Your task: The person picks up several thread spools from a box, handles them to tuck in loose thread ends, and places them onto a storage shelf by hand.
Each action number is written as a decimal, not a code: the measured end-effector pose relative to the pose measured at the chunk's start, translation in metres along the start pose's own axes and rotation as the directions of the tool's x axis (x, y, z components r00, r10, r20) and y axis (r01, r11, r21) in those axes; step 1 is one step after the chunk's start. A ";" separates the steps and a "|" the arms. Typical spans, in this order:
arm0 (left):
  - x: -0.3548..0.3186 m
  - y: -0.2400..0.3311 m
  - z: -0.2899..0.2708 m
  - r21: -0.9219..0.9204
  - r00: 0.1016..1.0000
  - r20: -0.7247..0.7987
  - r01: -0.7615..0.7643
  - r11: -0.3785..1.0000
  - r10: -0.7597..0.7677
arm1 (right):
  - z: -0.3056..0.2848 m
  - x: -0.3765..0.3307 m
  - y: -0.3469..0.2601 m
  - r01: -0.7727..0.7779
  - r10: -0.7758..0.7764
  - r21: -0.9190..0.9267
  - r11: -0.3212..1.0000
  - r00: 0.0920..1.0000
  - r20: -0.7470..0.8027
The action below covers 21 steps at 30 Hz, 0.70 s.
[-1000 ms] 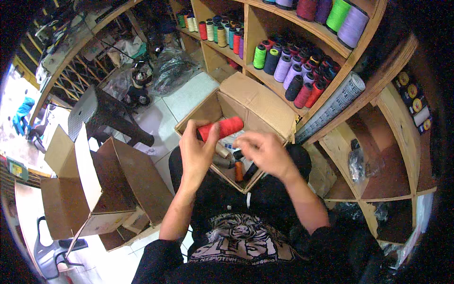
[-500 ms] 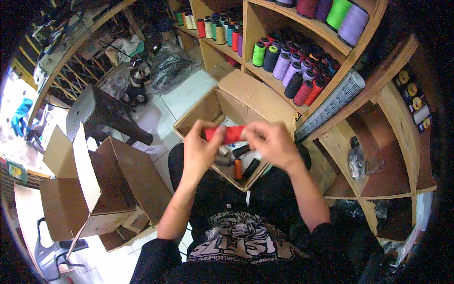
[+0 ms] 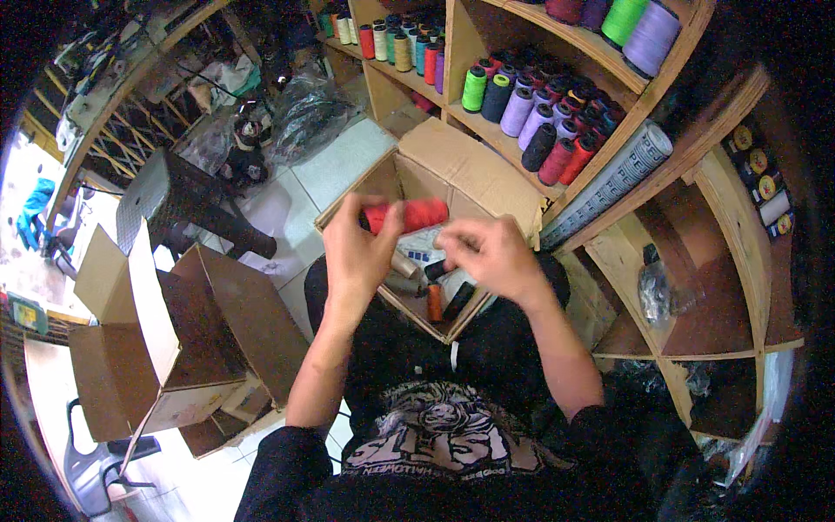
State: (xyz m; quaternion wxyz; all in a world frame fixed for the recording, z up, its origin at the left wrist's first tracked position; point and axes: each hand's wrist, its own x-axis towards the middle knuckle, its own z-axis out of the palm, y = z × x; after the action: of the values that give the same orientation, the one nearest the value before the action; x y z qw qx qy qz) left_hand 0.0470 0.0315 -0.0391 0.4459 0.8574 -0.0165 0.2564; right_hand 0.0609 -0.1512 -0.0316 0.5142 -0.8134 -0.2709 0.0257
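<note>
My left hand (image 3: 350,254) is closed around a red spool of thread (image 3: 424,212), held nearly level above an open cardboard box (image 3: 474,170) in front of my lap. Off the spool's right end, my right hand (image 3: 497,257) has its thumb and fingers pinched together, a small gap away from the spool. Whatever the pinch holds, if anything, is too small to make out. Inside the box lie an orange-brown spool (image 3: 434,302), a black spool (image 3: 459,301), another dark spool (image 3: 436,271) and a beige one (image 3: 403,264). My hands hide part of the box's inside.
Wooden shelves (image 3: 522,129) at the back right hold rows of coloured thread spools. A printed roll (image 3: 609,187) leans beside them. Left of me stand an open empty carton (image 3: 209,331) and a dark stool (image 3: 165,191). Clear plastic wrap (image 3: 313,113) lies farther back.
My left hand has lifted the red spool slightly up and left. The right hand, which was at the spool's right end, has come away from it and moved a little lower.
</note>
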 end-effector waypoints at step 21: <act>0.004 0.020 -0.017 -0.402 0.849 0.519 0.344 0.848 -0.098 | -0.014 0.017 0.023 -0.020 0.031 0.145 0.989 0.997 -0.072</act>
State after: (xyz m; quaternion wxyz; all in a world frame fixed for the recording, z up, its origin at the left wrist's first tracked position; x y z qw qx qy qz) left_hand 0.0381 0.0335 -0.0138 0.6535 0.7512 -0.0876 -0.0312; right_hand 0.0892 -0.1620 -0.0407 0.5809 -0.7779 -0.2387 0.0216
